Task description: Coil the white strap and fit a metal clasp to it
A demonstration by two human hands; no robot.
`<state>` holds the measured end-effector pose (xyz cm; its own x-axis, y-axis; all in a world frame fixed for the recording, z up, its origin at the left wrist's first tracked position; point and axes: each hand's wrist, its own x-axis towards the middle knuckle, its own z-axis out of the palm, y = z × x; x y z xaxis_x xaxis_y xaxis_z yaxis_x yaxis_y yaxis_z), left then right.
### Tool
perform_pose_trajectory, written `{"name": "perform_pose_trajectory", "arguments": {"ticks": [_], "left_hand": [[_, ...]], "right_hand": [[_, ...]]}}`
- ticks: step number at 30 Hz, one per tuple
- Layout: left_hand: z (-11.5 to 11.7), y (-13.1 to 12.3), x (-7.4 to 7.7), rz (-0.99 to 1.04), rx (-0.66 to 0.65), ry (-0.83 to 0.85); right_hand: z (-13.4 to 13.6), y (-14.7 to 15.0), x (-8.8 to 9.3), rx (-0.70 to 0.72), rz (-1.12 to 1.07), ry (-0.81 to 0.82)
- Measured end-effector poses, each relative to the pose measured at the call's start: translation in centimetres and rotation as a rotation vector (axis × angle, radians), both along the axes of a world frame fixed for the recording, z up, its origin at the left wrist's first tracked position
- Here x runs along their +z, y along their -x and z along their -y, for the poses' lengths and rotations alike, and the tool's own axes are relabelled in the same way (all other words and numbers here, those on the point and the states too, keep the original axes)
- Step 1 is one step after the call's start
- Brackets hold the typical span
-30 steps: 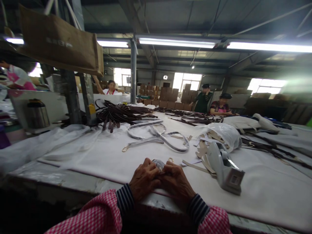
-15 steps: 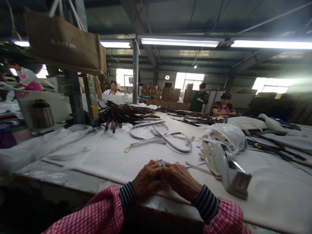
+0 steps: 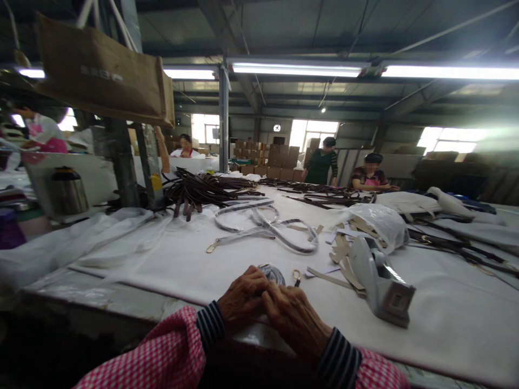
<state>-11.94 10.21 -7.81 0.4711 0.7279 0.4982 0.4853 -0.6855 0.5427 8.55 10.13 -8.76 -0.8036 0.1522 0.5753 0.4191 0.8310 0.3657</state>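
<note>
At the table's front edge my left hand (image 3: pixel 244 294) and my right hand (image 3: pixel 295 316) meet, fingers curled and closed. Between and behind them shows a rolled-up strap (image 3: pixel 273 274), grey and shiny as if wrapped in clear film; both hands grip it, though the fingertips are hidden. A gold clasp (image 3: pixel 297 275) on a short dark end sticks out beyond my right hand. Farther back, a long plastic-wrapped strap (image 3: pixel 290 246) lies in loops, a gold clasp at its left end. To the right stands a grey tape dispenser (image 3: pixel 381 283).
Beige and white strips (image 3: pixel 344 259) lie left of the dispenser, partly under a clear plastic bag (image 3: pixel 383 224). Dark straps (image 3: pixel 203 189) are heaped at the back left, more at right. A metal post (image 3: pixel 149 162) rises at left. Co-workers are across the table.
My right hand has shifted slightly down, its fingers now over my left fingers. More of the rolled strap and its gold clasp show. A co-worker at the back has turned and lowered an arm.
</note>
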Motion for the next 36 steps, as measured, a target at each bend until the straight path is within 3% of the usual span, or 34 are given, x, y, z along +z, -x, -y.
{"name": "perform_pose_trajectory", "arguments": {"ticks": [3, 10, 15, 19, 24, 29, 36], "left_hand": [[0.0, 0.0, 0.1, -0.018, -0.011, 0.002], [0.3, 0.1, 0.9, -0.051, 0.011, 0.045], [0.7, 0.2, 1.0, -0.065, 0.055, 0.079], [0.9, 0.0, 0.9, -0.104, 0.096, 0.066], [0.8, 0.6, 1.5, -0.169, 0.075, 0.083], [1.0, 1.2, 2.8, -0.148, -0.019, 0.228], [0.7, 0.5, 1.8, -0.205, 0.074, 0.093]], "right_hand": [[-0.3, -0.7, -1.1, 0.061, -0.036, 0.028], [1.6, -0.1, 2.1, -0.098, 0.122, 0.42], [2.4, -0.6, 1.1, -0.182, -0.026, 0.49], [2.1, -0.9, 0.9, -0.154, -0.118, 0.596], [2.1, -0.8, 1.2, -0.154, 0.0, 0.503], [2.2, -0.9, 0.5, -0.172, -0.009, 0.439], [2.0, -1.0, 0.1, -0.164, -0.07, 0.51]]}}
